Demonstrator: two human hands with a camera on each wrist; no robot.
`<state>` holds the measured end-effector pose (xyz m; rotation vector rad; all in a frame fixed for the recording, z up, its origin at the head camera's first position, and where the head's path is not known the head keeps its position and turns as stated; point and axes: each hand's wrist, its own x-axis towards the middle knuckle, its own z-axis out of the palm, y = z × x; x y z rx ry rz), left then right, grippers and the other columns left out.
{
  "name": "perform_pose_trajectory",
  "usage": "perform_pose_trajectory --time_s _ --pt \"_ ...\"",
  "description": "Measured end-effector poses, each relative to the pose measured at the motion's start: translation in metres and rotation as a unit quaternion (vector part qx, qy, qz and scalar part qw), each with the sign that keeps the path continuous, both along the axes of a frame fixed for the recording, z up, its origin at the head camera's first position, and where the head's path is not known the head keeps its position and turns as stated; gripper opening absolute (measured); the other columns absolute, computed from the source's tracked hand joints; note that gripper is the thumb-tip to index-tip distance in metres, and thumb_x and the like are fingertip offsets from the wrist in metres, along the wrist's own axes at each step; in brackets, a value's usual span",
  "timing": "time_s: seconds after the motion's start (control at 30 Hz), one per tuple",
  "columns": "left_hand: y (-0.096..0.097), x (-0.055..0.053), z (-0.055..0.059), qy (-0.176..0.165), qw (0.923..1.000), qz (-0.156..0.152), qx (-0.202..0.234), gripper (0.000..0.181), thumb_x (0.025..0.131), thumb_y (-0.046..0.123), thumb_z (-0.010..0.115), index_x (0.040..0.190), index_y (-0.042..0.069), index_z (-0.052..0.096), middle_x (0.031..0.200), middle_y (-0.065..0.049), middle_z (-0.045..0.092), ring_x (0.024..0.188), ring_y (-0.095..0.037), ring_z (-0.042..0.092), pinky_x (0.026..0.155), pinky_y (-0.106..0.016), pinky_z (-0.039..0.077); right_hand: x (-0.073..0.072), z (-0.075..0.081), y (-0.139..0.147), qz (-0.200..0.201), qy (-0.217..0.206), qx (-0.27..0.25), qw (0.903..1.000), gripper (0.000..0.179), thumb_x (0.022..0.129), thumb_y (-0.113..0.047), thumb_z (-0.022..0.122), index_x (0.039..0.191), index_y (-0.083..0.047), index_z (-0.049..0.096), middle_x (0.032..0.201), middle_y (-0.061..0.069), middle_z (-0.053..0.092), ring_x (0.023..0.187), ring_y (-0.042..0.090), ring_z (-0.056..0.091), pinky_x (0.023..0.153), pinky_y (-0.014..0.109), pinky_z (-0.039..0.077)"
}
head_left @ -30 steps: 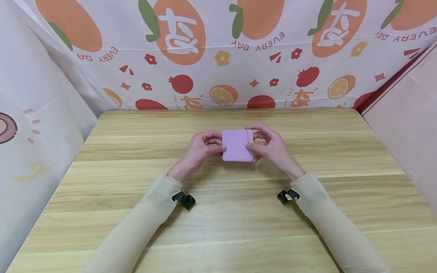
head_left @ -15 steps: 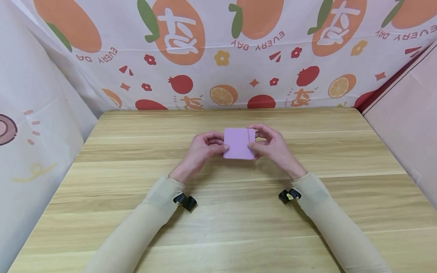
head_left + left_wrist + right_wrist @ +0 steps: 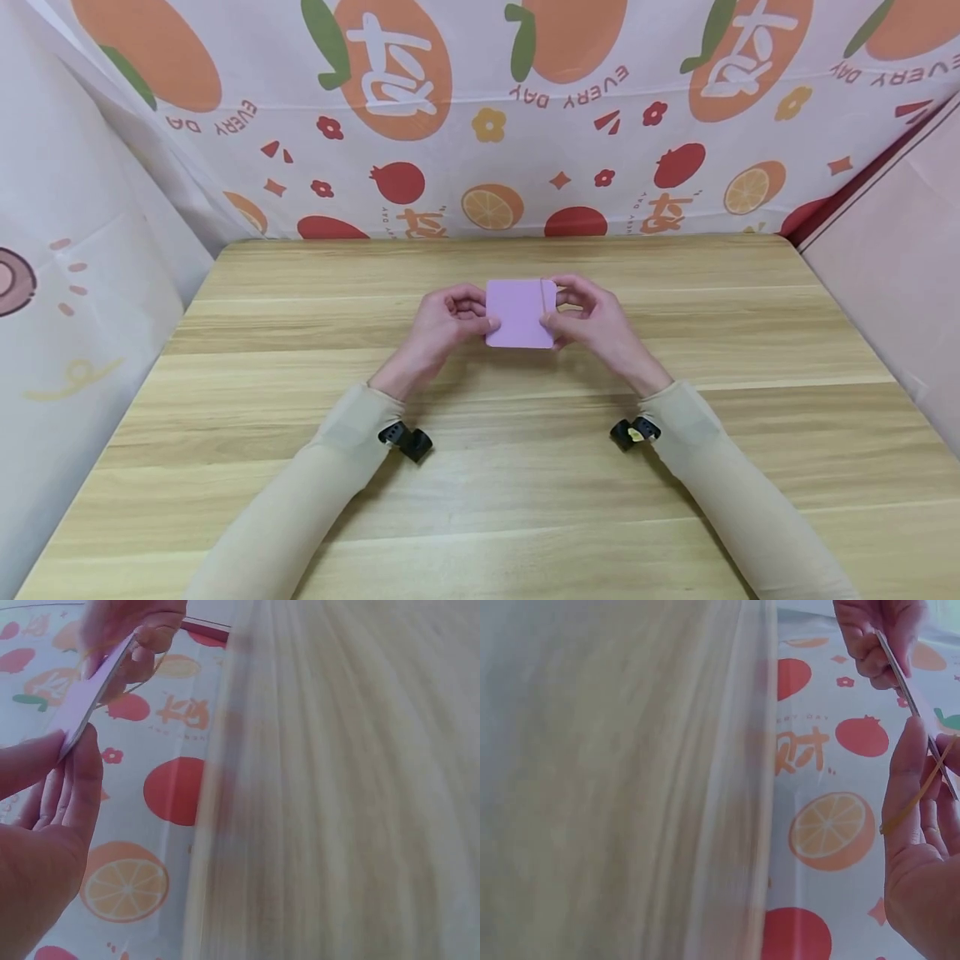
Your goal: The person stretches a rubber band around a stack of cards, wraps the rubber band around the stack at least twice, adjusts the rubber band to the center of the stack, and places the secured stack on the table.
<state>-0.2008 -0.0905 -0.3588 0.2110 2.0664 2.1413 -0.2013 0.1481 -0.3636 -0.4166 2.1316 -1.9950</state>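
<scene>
1. Left of centre, the left hand [image 3: 448, 320] pinches the left edge of the square: thumb on the front face, remaining fingers behind. Assessment: this grip should serve as the anchor, firm enough to stop rotation without bowing the piece.
2. At frame centre, the pink square [image 3: 513, 315] is held raised above the worktop [image 3: 480, 492], its front face towards the head camera. In the right wrist view its edge appears layered; the number of layers cannot be told. Assessment: the edges should be squared together, since a loose layer could slip under tension.
3. Just right of centre, a thin band [image 3: 543, 293] crosses the front face near the right edge. The right wrist view shows it standing off the square and passing across a finger of the right hand. Assessment: the band should lie straight and untwisted; uneven pull could skew it or snap it off the corner.
4. Right of centre, the right hand [image 3: 592, 315] holds the right edge, thumb in front beside the band, other fingers behind. Assessment: any finger caught under the band is best withdrawn slowly, with the thumb steadying the face.
</scene>
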Motion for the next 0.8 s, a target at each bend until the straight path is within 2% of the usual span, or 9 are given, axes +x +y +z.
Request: perform_pose_trajectory --time_s 0.2,0.4,0.5,0.63,0.8 --pt "-0.001 -0.002 0.001 -0.012 0.9988 0.022 0.042 0.025 0.08 -0.013 0.071 0.098 -0.003 0.059 0.081 -0.006 0.06 0.073 -0.012 0.059 0.067 -0.023 0.054 0.003 -0.001 -0.006 0.019 -0.029 -0.036 0.9988 0.041 0.09 -0.003 0.07 0.128 0.003 0.055 0.114 0.019 0.06 0.086 0.026 0.066 0.076 0.043 0.059" --pt "-0.002 -0.001 0.004 -0.021 0.9959 0.047 0.074 0.022 0.081 -0.013 0.069 0.096 -0.002 0.059 0.079 -0.006 0.061 0.073 -0.014 0.059 0.068 -0.026 0.056 0.005 -0.006 -0.009 0.055 -0.052 -0.056 0.9956 0.032 0.093 -0.004 0.066 0.121 0.009 0.057 0.109 0.033 0.059 0.084 0.021 0.067 0.082 0.039 0.057" --pt "-0.003 -0.002 0.006 -0.031 0.9918 0.067 0.104 0.021 0.081 -0.014 0.068 0.094 -0.001 0.058 0.077 -0.005 0.062 0.071 -0.013 0.059 0.067 -0.025 0.056 0.005 -0.009 -0.01 0.074 -0.068 -0.045 0.9939 0.033 0.095 -0.005 0.064 0.12 0.014 0.056 0.111 0.038 0.057 0.086 0.021 0.068 0.087 0.043 0.055" --pt "-0.006 -0.002 0.012 -0.046 0.9848 0.091 0.141 0.019 0.083 -0.014 0.067 0.092 0.001 0.058 0.074 -0.004 0.062 0.068 -0.012 0.06 0.065 -0.023 0.055 0.004 -0.013 -0.009 0.115 -0.079 -0.028 0.9898 0.026 0.096 0.0 0.061 0.117 0.015 0.06 0.113 0.038 0.059 0.092 0.025 0.068 0.09 0.048 0.052" --pt "-0.008 -0.002 0.016 -0.054 0.9749 0.109 0.187 0.019 0.084 -0.016 0.064 0.086 0.002 0.058 0.072 -0.003 0.062 0.064 -0.012 0.061 0.062 -0.023 0.055 0.006 -0.013 -0.007 0.167 -0.088 -0.011 0.982 0.022 0.094 0.003 0.062 0.114 0.011 0.066 0.112 0.032 0.064 0.094 0.028 0.069 0.087 0.044 0.054"
